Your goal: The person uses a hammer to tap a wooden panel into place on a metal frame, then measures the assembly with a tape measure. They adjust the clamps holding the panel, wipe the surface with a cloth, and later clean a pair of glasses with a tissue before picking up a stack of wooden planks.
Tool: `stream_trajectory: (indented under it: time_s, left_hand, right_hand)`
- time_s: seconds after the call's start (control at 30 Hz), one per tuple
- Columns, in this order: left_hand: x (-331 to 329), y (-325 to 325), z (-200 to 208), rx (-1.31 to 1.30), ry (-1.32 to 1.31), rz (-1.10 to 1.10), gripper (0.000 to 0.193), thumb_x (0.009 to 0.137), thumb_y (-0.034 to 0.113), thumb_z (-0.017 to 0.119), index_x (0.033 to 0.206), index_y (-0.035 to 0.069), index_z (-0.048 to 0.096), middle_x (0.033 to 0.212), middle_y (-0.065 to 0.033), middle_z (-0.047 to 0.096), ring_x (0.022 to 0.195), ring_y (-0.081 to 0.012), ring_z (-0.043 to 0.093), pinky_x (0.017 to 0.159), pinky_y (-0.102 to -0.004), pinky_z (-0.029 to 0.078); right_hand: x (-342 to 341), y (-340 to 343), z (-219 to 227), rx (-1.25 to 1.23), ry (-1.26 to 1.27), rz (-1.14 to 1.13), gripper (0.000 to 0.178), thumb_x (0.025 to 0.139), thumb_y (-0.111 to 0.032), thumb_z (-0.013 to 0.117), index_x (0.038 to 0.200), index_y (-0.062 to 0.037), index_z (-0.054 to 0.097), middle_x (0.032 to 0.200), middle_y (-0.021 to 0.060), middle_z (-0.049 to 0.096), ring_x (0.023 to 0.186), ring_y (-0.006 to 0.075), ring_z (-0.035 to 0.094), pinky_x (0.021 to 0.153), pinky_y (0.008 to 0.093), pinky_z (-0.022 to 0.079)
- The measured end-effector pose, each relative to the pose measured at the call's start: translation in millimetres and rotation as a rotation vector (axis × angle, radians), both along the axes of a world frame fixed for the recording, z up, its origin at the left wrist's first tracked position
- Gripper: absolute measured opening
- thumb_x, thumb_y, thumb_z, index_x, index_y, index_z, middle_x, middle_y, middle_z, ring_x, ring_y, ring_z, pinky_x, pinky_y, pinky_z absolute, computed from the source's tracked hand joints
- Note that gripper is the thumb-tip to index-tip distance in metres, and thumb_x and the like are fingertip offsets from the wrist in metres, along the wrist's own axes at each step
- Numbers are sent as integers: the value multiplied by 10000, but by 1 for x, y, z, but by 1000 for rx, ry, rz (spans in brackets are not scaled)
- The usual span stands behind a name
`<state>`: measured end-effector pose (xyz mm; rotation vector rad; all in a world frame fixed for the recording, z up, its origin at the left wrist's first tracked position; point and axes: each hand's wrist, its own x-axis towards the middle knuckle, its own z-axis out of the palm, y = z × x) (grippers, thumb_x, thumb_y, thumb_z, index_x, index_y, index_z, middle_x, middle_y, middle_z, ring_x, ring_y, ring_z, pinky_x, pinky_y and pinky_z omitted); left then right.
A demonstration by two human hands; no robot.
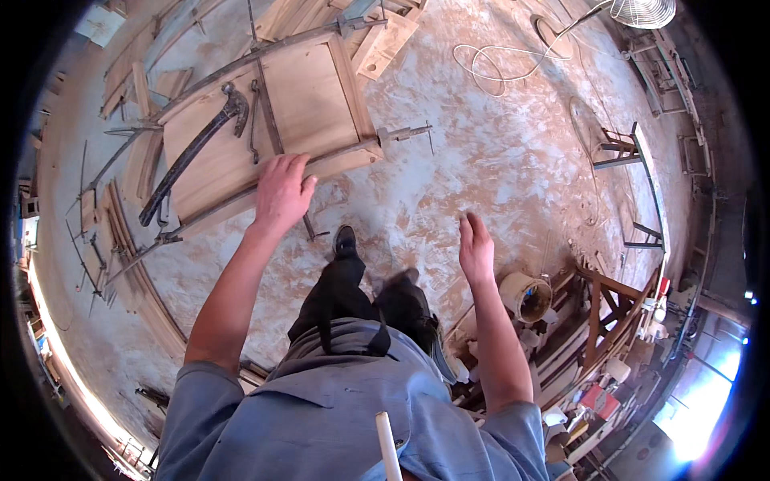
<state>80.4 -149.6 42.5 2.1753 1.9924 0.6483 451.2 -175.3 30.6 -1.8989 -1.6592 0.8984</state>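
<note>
My left hand (282,191) has its fingers stretched out over the near edge of a framed wooden panel (311,96). Whether it rests on the wood or hovers just above is hard to tell. Bar clamps grip the panel; the screw end of the near clamp (393,135) sticks out on the right. A claw hammer (190,156) with a dark handle lies across the panel, left of that hand. Beside the hammer is a thin dark metal rod (255,120). My right hand (476,250) hangs in the air over the floor, holding nothing, fingers extended.
Wooden boards (385,44) and long strips (140,264) lie beyond and left of the panel. At right are a bucket (525,297), a wood-scrap pile (589,321) and a dark-legged metal frame (651,184). A white cable (513,78) crosses the floor to a wire-caged fan (644,11).
</note>
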Motion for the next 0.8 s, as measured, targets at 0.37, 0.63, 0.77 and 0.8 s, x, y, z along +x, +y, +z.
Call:
stream_trajectory:
  time_s: [0.37,0.63,0.77,0.8]
  left_hand:
    - [17,39,-27,-212,-21,2,297,808,166,648,1062,28,582,1126,-116,592,1091,-297,532,894,-409,454]
    - [27,44,-28,-254,33,120,397,744,179,679,1102,37,579,1224,-93,563,1203,-276,500,941,-402,436]
    - [29,43,-35,-227,70,147,295,739,165,664,1014,68,620,1206,-76,583,1177,-246,529,927,-379,451]
    - [29,44,-35,-219,82,154,242,751,162,647,978,76,634,1183,-67,600,1152,-234,549,910,-362,463]
  right_hand:
    - [-66,159,-49,28,-25,76,368,988,-267,458,1177,28,572,1034,237,651,985,400,608,861,431,481]
    - [-59,182,-52,-371,198,54,376,987,-317,486,1008,23,646,762,102,690,691,149,643,658,299,504]
    - [-56,194,-53,-479,161,135,404,1012,-311,433,886,18,631,704,69,658,659,123,613,635,272,483]
    - [-57,198,-50,-505,126,172,412,1014,-314,426,879,18,629,701,72,656,658,124,613,638,272,482]
